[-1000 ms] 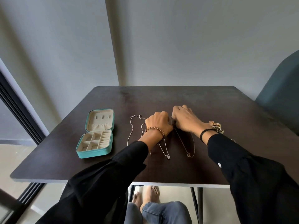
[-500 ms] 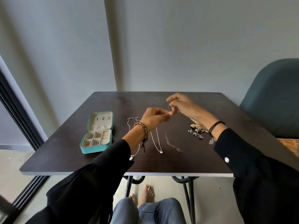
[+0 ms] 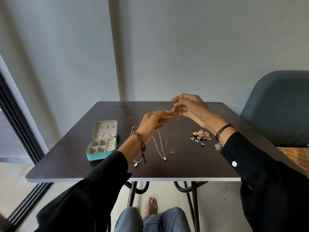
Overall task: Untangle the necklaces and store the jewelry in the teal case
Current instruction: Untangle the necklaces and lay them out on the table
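Observation:
My left hand (image 3: pixel 154 121) and my right hand (image 3: pixel 189 106) are raised above the dark table (image 3: pixel 184 166), fingertips meeting and pinching the top of a thin necklace chain. That chain hangs down to a small dark pendant (image 3: pixel 171 152) near the tabletop. A silver necklace (image 3: pixel 160 148) with a pendant lies below my left hand, and another pendant (image 3: pixel 136 164) lies by my left wrist. The teal case (image 3: pixel 102 141) stands open at the table's left, its cream compartments showing no jewelry.
A pile of gold and silver jewelry (image 3: pixel 201 136) lies under my right wrist. A dark teal chair (image 3: pixel 277 108) stands at the right. A window frame runs along the left. My knees and a bare foot show under the table.
Both hands rose from the tabletop and lifted one chain's end into the air. Its pendant slid toward the table's middle.

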